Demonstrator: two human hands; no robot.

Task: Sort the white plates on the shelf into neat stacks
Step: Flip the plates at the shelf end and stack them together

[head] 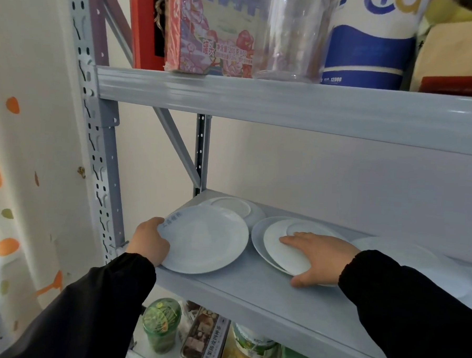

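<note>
Two black sleeves (pixel 414 311) come in from the near edge, yours, one on each side. Below them, on the lower level, stand a green-lidded jar (pixel 161 327) and a printed tin (pixel 204 338), with more packets to their right.

Your left hand (pixel 151 241) grips the left rim of a large white plate (pixel 207 240), which lies at the near left of the grey shelf (pixel 250 292). Your right hand (pixel 321 257) lies flat, fingers straight, on a stack of white plates (pixel 271 245) just right of it: a small one on a middle one on a wide one, none centred on the next. The thumb sits at the stack's near rim.

Right of the stack, more white plates (pixel 395 248) lie partly hidden by your right sleeve; you cannot count them.

Behind the large plate an upturned plate (pixel 238 207) sits foot up, its near edge covered by the large plate's far rim. It fills the far left corner, close to the rear post (pixel 200 152) and the slanted brace (pixel 176 145).

Overhead, the upper shelf beam (pixel 287 107) carries a flowered box (pixel 209 32), a clear glass jar (pixel 291 34) and a blue-and-white pack (pixel 370 49).
</note>
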